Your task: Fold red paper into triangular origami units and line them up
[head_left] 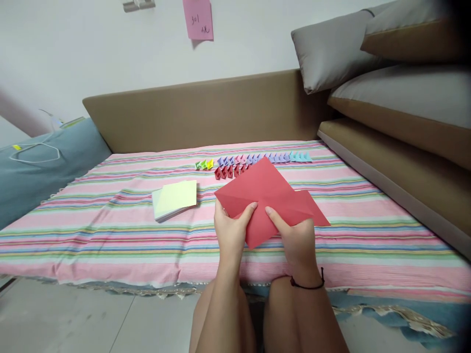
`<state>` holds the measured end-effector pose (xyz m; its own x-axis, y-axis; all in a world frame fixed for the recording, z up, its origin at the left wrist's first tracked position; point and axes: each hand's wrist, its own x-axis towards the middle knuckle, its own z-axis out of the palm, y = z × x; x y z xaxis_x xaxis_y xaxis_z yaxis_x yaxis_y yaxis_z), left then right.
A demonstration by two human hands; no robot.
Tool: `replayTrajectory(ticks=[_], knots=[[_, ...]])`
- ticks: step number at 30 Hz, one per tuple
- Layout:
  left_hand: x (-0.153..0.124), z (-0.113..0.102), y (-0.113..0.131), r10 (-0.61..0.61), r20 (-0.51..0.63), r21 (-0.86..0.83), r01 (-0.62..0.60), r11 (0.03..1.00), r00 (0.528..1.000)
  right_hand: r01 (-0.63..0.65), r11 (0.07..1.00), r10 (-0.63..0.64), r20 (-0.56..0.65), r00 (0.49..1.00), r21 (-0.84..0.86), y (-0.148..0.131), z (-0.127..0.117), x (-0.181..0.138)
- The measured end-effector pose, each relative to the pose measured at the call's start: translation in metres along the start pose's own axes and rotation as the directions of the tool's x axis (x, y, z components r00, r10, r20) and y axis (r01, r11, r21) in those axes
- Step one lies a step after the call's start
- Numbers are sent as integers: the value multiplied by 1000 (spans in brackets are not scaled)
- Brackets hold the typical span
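A square sheet of red paper point(267, 184) is held up between my two hands, one corner pointing away from me. Faint creases cross near its middle. My left hand point(233, 223) grips the left side, thumb on top and fingers underneath. On the right side my right hand point(296, 233) pinches it the same way, with the thumb tip near the centre. The fingers below the sheet are mostly hidden. Behind the held sheet, another piece of red paper point(315, 208) lies on the striped cloth, partly covered.
Rows of small folded paper pieces point(279, 158) stand on the striped cloth point(121, 235), with dark red folded pieces point(223, 172) in front. Left of my hands lies a stack of paper point(176, 200), yellow on top. Stacked cushions point(401, 103) rise at the right, and a backrest point(198, 113) behind.
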<state>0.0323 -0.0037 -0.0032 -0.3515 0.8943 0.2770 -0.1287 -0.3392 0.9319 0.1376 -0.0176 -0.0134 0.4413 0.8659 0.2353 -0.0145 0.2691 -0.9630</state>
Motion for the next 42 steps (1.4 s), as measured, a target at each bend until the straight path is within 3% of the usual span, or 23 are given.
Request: replayTrajectory(ticks=[5, 10, 12, 15, 17, 19, 23, 27, 31, 33, 36, 38, 42], knots=[[0, -3, -6, -66, -47, 57, 68, 996, 997, 37, 999, -37, 62, 997, -1, 1, 3, -4], [1, -2, -6, -92, -28, -40, 91, 995, 995, 225, 971, -211, 162, 964, -79, 10, 3, -4], [1, -1, -4, -123, 27, -113, 125, 986, 992, 329, 933, -299, 197, 934, -143, 12, 1, -2], [1, -1, -1, -174, 117, -247, 198, 948, 978, 499, 847, -425, 329, 843, -183, 11, -4, 2], [0, -1, 2, -193, 171, -334, 241, 911, 966, 567, 798, -449, 428, 784, -202, 9, -7, 4], [0, -2, 5, -181, 229, -365, 257, 895, 956, 576, 775, -412, 484, 772, -260, 8, -8, 5], [-1, -2, 6, -131, 295, -268, 214, 940, 946, 546, 763, -317, 537, 782, -345, 8, -5, 4], [0, -1, 5, -160, 201, -207, 201, 957, 966, 511, 820, -273, 607, 746, -259, 10, -6, 4], [4, -7, 4, -174, 204, -194, 214, 958, 963, 283, 958, -189, 646, 739, -43, 9, -16, 6], [6, -13, 4, -162, 230, -168, 203, 965, 959, 105, 988, -151, 628, 763, 110, 8, -20, 9], [6, -19, 5, -149, 301, -137, 197, 971, 942, -88, 976, -30, 524, 851, 199, 8, -19, 11], [5, -20, 8, -164, 345, -109, 213, 971, 924, -162, 973, 73, 443, 893, 165, 9, -15, 11], [5, -16, 8, -208, 376, -110, 266, 958, 903, -252, 952, 177, 358, 917, 175, 11, -7, 9]])
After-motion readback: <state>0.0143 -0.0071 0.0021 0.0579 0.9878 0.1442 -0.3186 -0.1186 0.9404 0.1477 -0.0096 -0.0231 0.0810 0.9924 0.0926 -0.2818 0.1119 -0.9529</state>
